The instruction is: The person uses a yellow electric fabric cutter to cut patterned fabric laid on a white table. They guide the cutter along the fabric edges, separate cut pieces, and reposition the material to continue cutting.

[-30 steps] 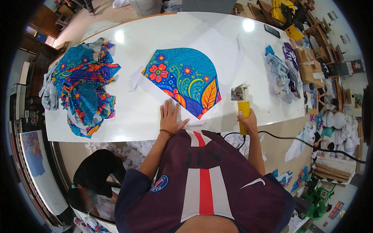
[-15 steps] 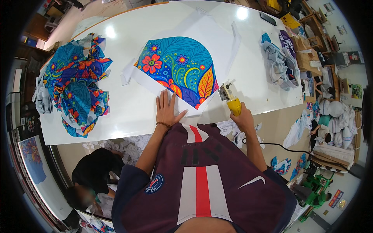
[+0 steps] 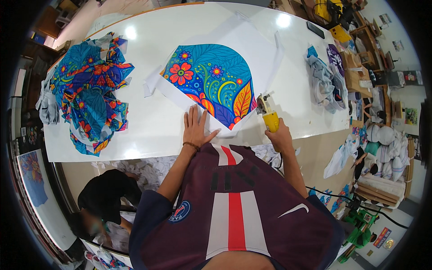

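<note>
Shifted since earlier frame: cutter now nosed up to printed panel's lower right edge. Right hand (image 3: 280,135) wrapped tight round yellow handheld fabric cutter (image 3: 266,112), long axis running away from near surface edge, head pointing toward far edge. Left hand (image 3: 195,127) spread flat, pinning floral printed fabric panel (image 3: 209,81), near edge, just left of cutter. Cut pieces (image 3: 90,96) piled at left end.

A heap of cut floral fabric pieces (image 3: 90,96) lies at the left end of the white counter (image 3: 148,130); a grey and purple cloth pile (image 3: 325,81) sits at its right end; white scraps (image 3: 144,168) litter the floor below.
</note>
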Available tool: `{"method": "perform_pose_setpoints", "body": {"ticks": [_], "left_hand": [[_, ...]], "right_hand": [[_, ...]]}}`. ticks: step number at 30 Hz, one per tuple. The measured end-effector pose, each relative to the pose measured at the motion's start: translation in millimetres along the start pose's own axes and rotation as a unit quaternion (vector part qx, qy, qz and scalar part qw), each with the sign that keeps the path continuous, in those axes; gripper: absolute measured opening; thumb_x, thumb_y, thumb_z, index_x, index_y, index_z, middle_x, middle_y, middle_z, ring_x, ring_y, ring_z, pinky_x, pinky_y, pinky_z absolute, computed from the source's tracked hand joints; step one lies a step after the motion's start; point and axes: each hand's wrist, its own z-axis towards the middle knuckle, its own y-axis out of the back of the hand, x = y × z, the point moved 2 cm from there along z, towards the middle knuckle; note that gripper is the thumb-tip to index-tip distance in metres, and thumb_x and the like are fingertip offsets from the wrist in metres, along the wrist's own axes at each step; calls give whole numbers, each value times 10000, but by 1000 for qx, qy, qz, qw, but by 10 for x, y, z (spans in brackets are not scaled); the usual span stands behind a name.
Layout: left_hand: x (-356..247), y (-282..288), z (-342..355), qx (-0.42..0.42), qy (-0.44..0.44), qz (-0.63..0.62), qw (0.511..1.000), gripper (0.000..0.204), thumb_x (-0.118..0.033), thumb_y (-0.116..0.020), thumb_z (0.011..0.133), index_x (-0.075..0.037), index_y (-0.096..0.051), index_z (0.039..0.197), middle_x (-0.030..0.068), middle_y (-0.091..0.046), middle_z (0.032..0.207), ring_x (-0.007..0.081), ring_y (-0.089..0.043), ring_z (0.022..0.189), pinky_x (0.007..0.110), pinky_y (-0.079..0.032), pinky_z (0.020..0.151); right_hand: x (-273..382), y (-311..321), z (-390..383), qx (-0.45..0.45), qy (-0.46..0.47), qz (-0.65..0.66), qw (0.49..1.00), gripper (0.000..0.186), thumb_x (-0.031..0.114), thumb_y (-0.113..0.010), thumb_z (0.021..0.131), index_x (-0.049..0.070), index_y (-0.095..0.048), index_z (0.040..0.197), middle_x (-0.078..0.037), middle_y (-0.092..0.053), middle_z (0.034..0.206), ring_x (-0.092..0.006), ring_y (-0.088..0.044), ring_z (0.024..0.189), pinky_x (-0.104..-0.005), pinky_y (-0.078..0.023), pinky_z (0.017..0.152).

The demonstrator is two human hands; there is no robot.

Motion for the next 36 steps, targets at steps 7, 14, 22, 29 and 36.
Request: {"method": "perform_pose_setpoints", "body": {"ticks": [7, 14, 22, 29, 36], "left_hand": [[6, 19, 14, 4, 0, -17, 1000, 1019, -701, -709, 852, -10, -450, 1553, 331, -258, 1653, 482, -193, 1566, 640, -170, 1250], [5, 43, 18, 0, 9, -33, 999, 1002, -691, -722, 847, -6, -473, 1534, 329, -269, 1647, 485, -210, 1559, 642, -187, 1245], [-3, 51, 31, 0, 15, -24, 1000, 965, -664, -731, 851, -7, -487, 1514, 336, -287, 1631, 497, -237, 1544, 632, -219, 1239], [-32, 117, 27, -25, 30, -45, 998, 930, -623, -742, 866, -24, -478, 1527, 314, -286, 1640, 488, -254, 1536, 588, -232, 1254], [-25, 123, 20, -33, 67, -52, 996, 909, -572, -772, 854, -30, -479, 1522, 292, -293, 1640, 481, -269, 1527, 579, -258, 1250]], "right_hand": [[235, 9, 202, 4, -30, -6, 1000, 597, 380, -764, 776, 31, -530, 1200, -284, -721, 1018, -476, -714, 964, -542, -566, 824], [472, 67, 452, -8, -36, -2, 999, 600, 359, -779, 761, 23, -542, 1198, -272, -724, 1050, -462, -717, 1009, -539, -573, 860], [617, 240, 1002, 6, -6, -38, 999, 610, 361, -788, 757, 22, -555, 1208, -266, -725, 1075, -451, -717, 1023, -534, -578, 868], [676, 390, 1599, 27, 44, -79, 996, 639, 379, -804, 749, 32, -552, 1222, -255, -727, 1078, -440, -720, 1024, -528, -586, 866], [849, 566, 2126, 68, 93, -118, 986, 656, 376, -808, 753, 80, -523, 1265, -245, -723, 1083, -436, -721, 1023, -532, -587, 867]]}}
